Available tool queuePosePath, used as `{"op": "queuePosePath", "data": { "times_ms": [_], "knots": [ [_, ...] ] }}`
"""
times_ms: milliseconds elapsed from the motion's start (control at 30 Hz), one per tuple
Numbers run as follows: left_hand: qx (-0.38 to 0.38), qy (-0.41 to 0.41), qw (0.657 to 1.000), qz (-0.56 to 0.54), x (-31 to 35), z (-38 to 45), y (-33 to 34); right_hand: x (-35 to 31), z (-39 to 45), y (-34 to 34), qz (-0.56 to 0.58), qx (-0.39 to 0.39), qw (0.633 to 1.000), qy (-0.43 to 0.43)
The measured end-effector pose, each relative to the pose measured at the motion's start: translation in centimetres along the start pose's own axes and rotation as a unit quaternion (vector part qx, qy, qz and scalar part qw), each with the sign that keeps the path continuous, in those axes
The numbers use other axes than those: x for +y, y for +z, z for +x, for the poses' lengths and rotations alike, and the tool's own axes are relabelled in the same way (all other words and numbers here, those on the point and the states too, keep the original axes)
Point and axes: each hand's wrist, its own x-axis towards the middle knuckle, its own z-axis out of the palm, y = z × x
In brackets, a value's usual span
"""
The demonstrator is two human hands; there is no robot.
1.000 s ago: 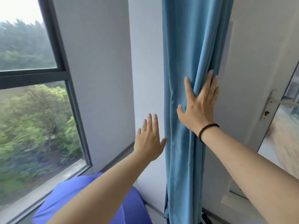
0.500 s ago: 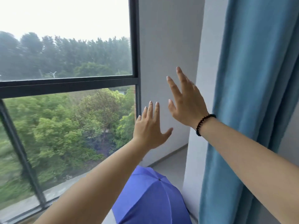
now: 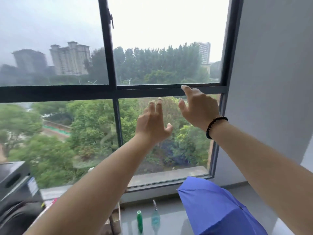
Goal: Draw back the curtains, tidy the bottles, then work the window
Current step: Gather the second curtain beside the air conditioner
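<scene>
Across the whole upper view stands the window (image 3: 111,48), its dark frame split by one upright bar and one horizontal bar into four panes, with trees and tall buildings behind the glass. Both hands are raised in front of the lower right pane. The right hand (image 3: 199,107) is the higher one: its fingers are spread and loosely bent, holding nothing, and the topmost fingertip lies over the horizontal bar — whether it touches the bar I cannot tell. A dark bead bracelet (image 3: 215,126) circles that wrist. The left hand (image 3: 152,124) hangs just beside and below it, fingers straight and pointing up, thumb out to the side, empty, before the glass and apart from the frame.

Down on the sill, near its front edge and well below the hands, stand two bottles — a green bottle (image 3: 139,221) and, just to its right, a clear bluish bottle (image 3: 155,216); what is in them cannot be made out. A blue umbrella (image 3: 218,209) lies open at the sill's right end, close to the bluish bottle. At the left edge sits a dark box (image 3: 13,177), blurred.
</scene>
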Motion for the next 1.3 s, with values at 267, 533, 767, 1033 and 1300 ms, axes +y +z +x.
{"op": "queuePosePath", "data": {
  "times_ms": [267,533,767,1033,1300],
  "knots": [
    [0.016,-0.135,0.984,0.112,-16.0,-6.3,-6.4,-17.9,3.2,6.2,0.192,-0.014,0.980,-0.057],
    [0.034,-0.289,0.929,0.230,-29.4,-14.7,-14.2,-36.1,4.9,7.6,0.344,-0.037,0.923,-0.170],
    [0.078,-0.407,0.844,0.340,-36.5,-21.9,-22.8,-49.4,4.5,8.0,0.446,-0.075,0.854,-0.260],
    [0.200,-0.176,0.775,0.573,-39.8,-29.5,-32.2,-62.9,2.8,5.0,0.574,-0.118,0.741,-0.328],
    [0.324,-0.425,0.606,0.589,-40.5,-31.1,-37.3,-69.7,3.2,2.1,0.675,-0.107,0.622,-0.381]
  ]
}}
